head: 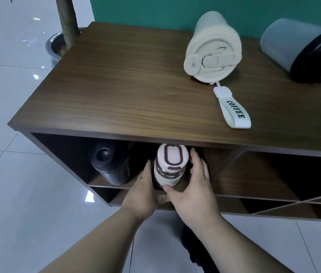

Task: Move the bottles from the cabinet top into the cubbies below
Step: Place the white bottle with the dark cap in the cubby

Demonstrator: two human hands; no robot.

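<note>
Setting pink-lid bottle (169,166) upright into left cubby (61,154), just under cabinet top's (116,85) front edge, beside black bottle (107,164). Cupping it from both sides: left hand (143,194) and right hand (193,186), fingers half curled around body, touching. Judging next: releasing, then reaching for cream bottle (212,48) near back edge, grey one (301,50) at right edge.

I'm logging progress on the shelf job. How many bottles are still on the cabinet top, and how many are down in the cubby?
On the cabinet top: 2, cream bottle, grey bottle
In the cubby: 2, black bottle, pink-lidded bottle
Total: 4
</note>
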